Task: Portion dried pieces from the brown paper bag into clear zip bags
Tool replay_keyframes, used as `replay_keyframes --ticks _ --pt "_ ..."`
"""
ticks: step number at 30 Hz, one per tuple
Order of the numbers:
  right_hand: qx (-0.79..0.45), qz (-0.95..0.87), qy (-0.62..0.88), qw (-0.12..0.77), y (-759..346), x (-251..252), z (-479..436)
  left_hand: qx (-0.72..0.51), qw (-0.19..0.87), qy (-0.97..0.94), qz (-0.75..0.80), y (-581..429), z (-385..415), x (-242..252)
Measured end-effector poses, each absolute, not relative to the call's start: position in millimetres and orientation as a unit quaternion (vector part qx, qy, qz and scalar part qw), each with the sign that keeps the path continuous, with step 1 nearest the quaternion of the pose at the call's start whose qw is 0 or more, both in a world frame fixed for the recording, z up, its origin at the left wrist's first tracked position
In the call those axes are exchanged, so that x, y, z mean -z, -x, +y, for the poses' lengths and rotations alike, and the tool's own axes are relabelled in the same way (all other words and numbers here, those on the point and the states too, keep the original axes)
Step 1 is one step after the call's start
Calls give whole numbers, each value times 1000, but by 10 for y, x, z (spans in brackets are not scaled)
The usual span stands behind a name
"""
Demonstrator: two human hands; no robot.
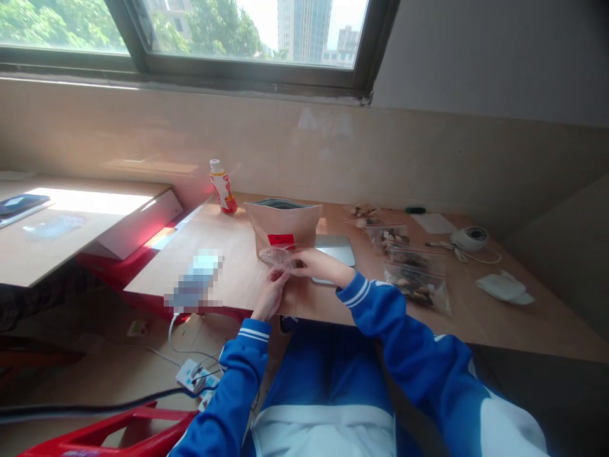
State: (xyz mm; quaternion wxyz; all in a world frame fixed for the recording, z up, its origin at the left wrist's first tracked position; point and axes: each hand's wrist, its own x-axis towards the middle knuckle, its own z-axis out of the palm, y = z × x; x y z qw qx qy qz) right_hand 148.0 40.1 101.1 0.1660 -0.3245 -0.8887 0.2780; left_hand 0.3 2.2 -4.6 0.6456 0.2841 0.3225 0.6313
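Daylight from a wide window (238,32) falls on a wooden desk (238,279), where a person in blue sleeves sits at the near edge. Fingers of both hands are pinched narrowly on a small clear bag (280,256). The left hand (269,295) grips it from below and the right hand (311,261) from the side. The bag is held just above the desk's front edge, right against a brown paper pouch (284,222) that stands upright and open with a red label (280,239). Behind the right hand lies a flat silver slab (339,247). Farther right lie filled clear bags (419,282), and beyond them a crumpled tissue (504,287). A small bottle (222,186) stands at the back.
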Motion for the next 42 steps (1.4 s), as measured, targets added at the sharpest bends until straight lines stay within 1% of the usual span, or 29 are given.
replay_keyframes --ticks 4,7,12,15,20,25,29,32,36,42 --pt "-255 -895 307 198 -1442 -999 343 -664 617 -275 321 2 46 93" --pt "-260 -890 315 202 -1423 -976 325 -672 611 -275 315 -1 55 109" --pt "-342 -867 299 204 -1425 -967 336 -678 628 -231 303 6 41 98" --pt "-391 -838 321 206 -1435 -949 366 -666 643 -232 299 25 12 40" --pt "-424 -811 351 201 -1497 -864 471 -613 709 -245 249 36 -34 -10" --pt "-490 -779 347 181 -1562 -812 547 -579 703 -289 293 -13 -16 34" --pt "-526 -751 362 168 -1604 -840 568 -557 721 -293 290 -4 2 74" --pt "-548 -755 322 162 -1657 -880 570 -559 721 -291 289 18 9 115" --pt "-537 -782 270 164 -1708 -882 568 -557 720 -296 289 25 5 133" --pt "-499 -786 294 216 -1711 -790 558 -532 731 -313 290 43 -26 63"
